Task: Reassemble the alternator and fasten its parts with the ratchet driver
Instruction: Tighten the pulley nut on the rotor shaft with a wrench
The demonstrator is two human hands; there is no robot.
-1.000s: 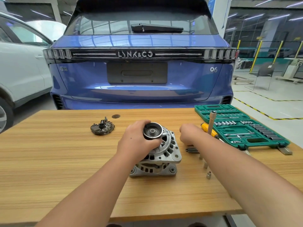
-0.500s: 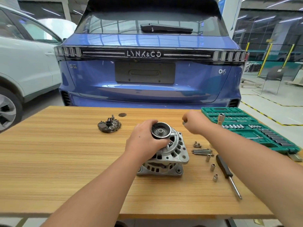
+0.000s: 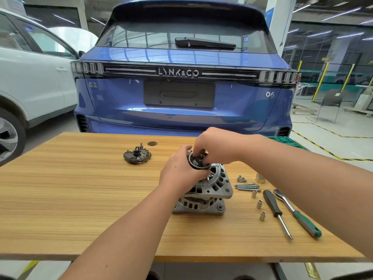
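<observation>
R hand [image 3: 217,147] fingers curled down into the centre of the pulley [image 3: 196,161], pinching smth small there, prob the pulley nut, but it's hidden so can't confirm. L hand [image 3: 181,171] fingers wrapped round the pulley rim, bracing it. Pulley sits on top of the alternator [image 3: 205,190], which stands on the worktop [image 3: 80,199] near centre.

Step in hand, I'd say: starting the pulley fastener by hand before tooling up. Next move needs the nut seated straight on its thread, then R hand free to grab the ratchet driver [image 3: 296,214], lying just right of the black-handled driver [image 3: 276,211], w/ a socket [image 3: 260,178] fitted; L must keep the pulley from spinning.

Long bolts [image 3: 247,186] and small sockets lie beside the housing; rectifier plate [image 3: 137,156] well apart, far left, not yet refitted.
</observation>
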